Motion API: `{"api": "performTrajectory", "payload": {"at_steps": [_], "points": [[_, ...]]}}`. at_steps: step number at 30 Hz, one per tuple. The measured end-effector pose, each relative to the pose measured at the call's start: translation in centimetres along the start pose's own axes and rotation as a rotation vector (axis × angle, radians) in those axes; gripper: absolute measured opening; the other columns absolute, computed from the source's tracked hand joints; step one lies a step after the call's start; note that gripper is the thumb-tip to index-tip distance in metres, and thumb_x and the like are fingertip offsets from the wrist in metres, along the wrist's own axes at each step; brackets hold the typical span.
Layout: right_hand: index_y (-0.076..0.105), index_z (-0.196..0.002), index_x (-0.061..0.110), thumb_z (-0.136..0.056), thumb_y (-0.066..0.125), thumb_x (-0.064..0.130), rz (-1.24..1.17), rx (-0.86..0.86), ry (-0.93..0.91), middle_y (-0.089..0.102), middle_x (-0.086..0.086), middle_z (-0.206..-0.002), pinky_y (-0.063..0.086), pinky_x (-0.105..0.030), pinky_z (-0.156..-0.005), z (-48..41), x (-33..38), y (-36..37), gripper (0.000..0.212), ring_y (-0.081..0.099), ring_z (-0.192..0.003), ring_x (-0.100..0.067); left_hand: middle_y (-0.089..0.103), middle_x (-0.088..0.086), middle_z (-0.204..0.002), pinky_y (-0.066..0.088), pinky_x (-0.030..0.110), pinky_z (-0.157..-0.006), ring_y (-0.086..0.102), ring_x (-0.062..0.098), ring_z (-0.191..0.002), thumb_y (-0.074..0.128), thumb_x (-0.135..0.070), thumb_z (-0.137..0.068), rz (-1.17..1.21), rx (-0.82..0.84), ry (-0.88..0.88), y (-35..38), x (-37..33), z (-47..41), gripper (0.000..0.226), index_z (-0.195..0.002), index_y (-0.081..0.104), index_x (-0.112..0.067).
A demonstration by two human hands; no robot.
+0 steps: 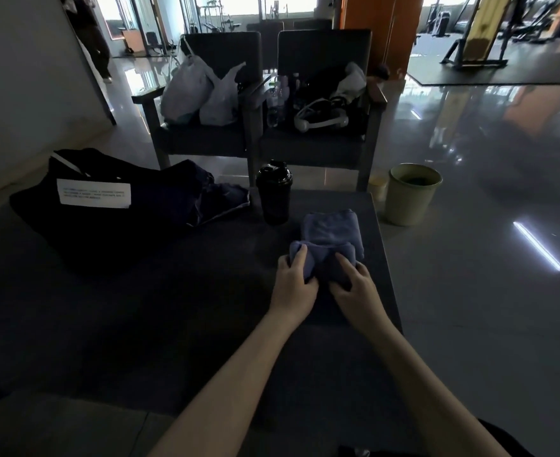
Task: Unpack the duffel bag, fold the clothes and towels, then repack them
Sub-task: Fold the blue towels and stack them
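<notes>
Both my left grip [293,282] and right grip [354,288] pinch the soft purple-blue cloth towel [333,229] at the right edge of the dark counter [173,308]: mid-fold, I reckon, next press it flat for the black duffel bag [47,219].

Left forearm [239,367] and right forearm [413,367] are both bare to the elbow, plus a sliver of black clothing [503,440] down low.

Your left hand [293,282] and right hand [354,288] both grip the near end of the blue towel [331,229] on the dark bench [173,308]. A black shaker bottle [273,192] stands just behind it. The black duffel bag [74,225] lies well to the left, with dark clothes [212,199] beside it.
</notes>
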State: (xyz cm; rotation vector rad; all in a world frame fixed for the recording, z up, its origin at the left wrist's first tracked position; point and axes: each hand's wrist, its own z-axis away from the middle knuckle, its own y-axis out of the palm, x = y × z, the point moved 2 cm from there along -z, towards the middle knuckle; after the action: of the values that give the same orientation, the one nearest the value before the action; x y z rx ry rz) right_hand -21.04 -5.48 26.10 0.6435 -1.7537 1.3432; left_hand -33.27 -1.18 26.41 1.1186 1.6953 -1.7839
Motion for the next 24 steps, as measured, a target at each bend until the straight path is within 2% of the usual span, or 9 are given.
{"api": "performTrajectory", "payload": {"at_steps": [3, 9, 13, 17, 20, 24], "points": [[0.038, -0.144, 0.015, -0.089, 0.055, 0.006, 0.022, -0.006, 0.021, 0.038, -0.013, -0.140, 0.029, -0.017, -0.087, -4.0, 0.8, -1.4, 0.058, 0.042, -0.125, -0.024, 0.028, 0.015, -0.143, 0.032, 0.022, -0.099, 0.042, 0.029, -0.126, 0.052, -0.008, -0.092, 0.013, 0.006, -0.012, 0.3, -1.5, -3.8, 0.066, -0.151, 0.022, -0.017], [0.037, -0.145, 0.015, -0.089, 0.050, 0.006, 0.123, -0.039, 0.013, 0.037, -0.014, -0.142, 0.027, -0.016, -0.089, -10.7, 0.8, -2.4, 0.058, 0.041, -0.127, -0.027, 0.026, 0.018, -0.143, 0.029, 0.026, -0.106, 0.037, 0.031, -0.130, 0.048, -0.005, -0.092, 0.016, 0.027, 0.007, 1.1, -3.0, -10.1, 0.066, -0.151, 0.019, -0.013], [0.037, -0.145, 0.016, -0.088, 0.049, 0.007, 0.162, -0.044, 0.022, 0.037, -0.016, -0.141, 0.033, -0.027, -0.099, -14.5, -0.2, -2.6, 0.058, 0.041, -0.126, -0.031, 0.023, 0.018, -0.146, 0.030, 0.032, -0.107, 0.035, 0.032, -0.131, 0.047, -0.008, -0.094, -0.052, 0.058, 0.022, 2.0, -3.0, -13.7, 0.066, -0.152, 0.016, -0.015], [0.033, -0.146, 0.024, -0.091, 0.045, 0.017, 0.268, 0.059, 0.134, 0.032, -0.015, -0.145, 0.031, -0.038, -0.106, -16.7, -2.5, -1.9, 0.056, 0.034, -0.131, -0.033, 0.020, 0.014, -0.152, 0.028, 0.045, -0.110, 0.027, 0.033, -0.136, 0.042, -0.031, -0.098, -0.234, 0.132, -0.080, 4.0, -0.8, -15.7, 0.059, -0.151, 0.017, -0.024], [0.030, -0.145, 0.033, -0.092, 0.042, 0.027, 0.266, 0.101, 0.203, 0.029, -0.011, -0.149, 0.026, -0.042, -0.109, -16.8, -4.3, -0.9, 0.055, 0.027, -0.135, -0.032, 0.019, 0.007, -0.155, 0.020, 0.049, -0.112, 0.020, 0.031, -0.140, 0.032, -0.045, -0.099, -0.259, 0.141, -0.156, 5.5, 1.1, -15.7, 0.054, -0.149, 0.018, -0.034], [0.030, -0.145, 0.034, -0.093, 0.044, 0.026, 0.108, 0.094, 0.200, 0.028, -0.014, -0.149, 0.030, -0.032, -0.100, -16.2, -5.5, -0.2, 0.055, 0.033, -0.132, -0.030, 0.016, 0.002, -0.158, 0.019, 0.051, -0.112, 0.021, 0.029, -0.141, 0.028, -0.052, -0.098, -0.207, 0.128, -0.131, 6.3, 2.4, -15.7, 0.053, -0.148, 0.017, -0.039]]}}
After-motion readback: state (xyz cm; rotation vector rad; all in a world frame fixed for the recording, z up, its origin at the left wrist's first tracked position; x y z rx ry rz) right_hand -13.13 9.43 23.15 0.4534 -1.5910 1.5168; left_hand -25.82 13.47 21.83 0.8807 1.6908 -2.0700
